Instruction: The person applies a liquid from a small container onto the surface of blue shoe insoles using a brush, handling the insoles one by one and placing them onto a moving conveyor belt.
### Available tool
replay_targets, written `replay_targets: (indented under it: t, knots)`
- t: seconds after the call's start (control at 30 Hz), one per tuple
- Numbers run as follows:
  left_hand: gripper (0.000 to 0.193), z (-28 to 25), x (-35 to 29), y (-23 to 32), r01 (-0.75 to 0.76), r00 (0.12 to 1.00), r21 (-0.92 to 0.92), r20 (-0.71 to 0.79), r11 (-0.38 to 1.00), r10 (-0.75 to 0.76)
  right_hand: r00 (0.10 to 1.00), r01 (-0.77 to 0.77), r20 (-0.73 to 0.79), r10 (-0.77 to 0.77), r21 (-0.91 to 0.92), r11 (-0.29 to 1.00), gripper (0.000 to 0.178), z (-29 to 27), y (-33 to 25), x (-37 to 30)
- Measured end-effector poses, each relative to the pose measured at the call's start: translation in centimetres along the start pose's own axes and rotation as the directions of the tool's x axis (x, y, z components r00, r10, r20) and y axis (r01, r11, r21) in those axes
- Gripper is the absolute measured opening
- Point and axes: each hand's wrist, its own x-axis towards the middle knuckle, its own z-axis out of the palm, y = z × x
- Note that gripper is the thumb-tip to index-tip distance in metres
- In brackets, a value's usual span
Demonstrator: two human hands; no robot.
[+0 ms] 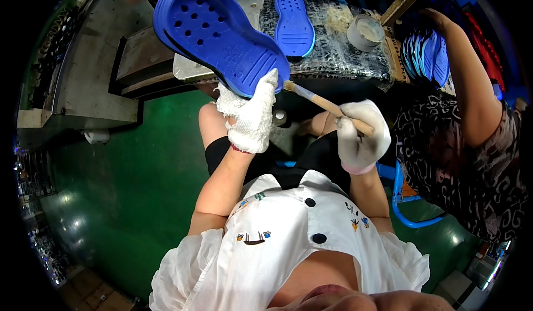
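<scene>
My left hand (252, 117), in a white knit glove, grips the narrow end of a blue shoe sole (214, 39), its thumb on the upper face. The sole is tilted and shows a cluster of round holes at its wide end and ridges near the thumb. In my right hand (363, 133), also gloved in white, is a wooden-handled brush (322, 101). Its bristles are at the edge of the sole, close to my left thumb; whether they touch cannot be told. A second blue sole (294, 25) lies on the plastic-wrapped bench just beyond.
A round grey tub (365, 32) stands on the wrapped bench top (333, 61). At the right, a co-worker's arm (472, 78) reaches by a stack of blue soles (426, 58). A blue-framed stool (413, 216) is beside me. Metal machinery (83, 61) stands at the left.
</scene>
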Motion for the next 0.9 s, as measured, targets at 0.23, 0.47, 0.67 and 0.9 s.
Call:
replay_targets:
  t: [0.23,0.47,0.67,0.9]
  knots:
    - [0.036,0.1,-0.6,0.6,0.036,0.999,0.006,0.029,0.999,-0.036,0.993,-0.054,-0.103,0.06,0.064,0.996,0.024,0.0,0.2,0.3]
    - [0.038,-0.1,-0.3,-0.2,0.019,0.999,-0.028,0.036,0.999,-0.018,0.991,-0.083,-0.096,0.09,0.069,0.994,0.026,-0.7,0.4,-0.5]
    - [0.035,-0.1,-0.4,0.6,0.037,0.998,0.056,0.039,0.998,-0.04,0.994,-0.088,-0.056,0.096,0.136,0.987,0.022,-0.1,0.3,-0.3]
    - [0.035,-0.1,-0.4,0.1,0.012,0.999,0.044,0.048,0.999,-0.014,0.993,-0.076,-0.085,0.088,0.129,0.989,0.02,-0.3,0.4,-0.1]
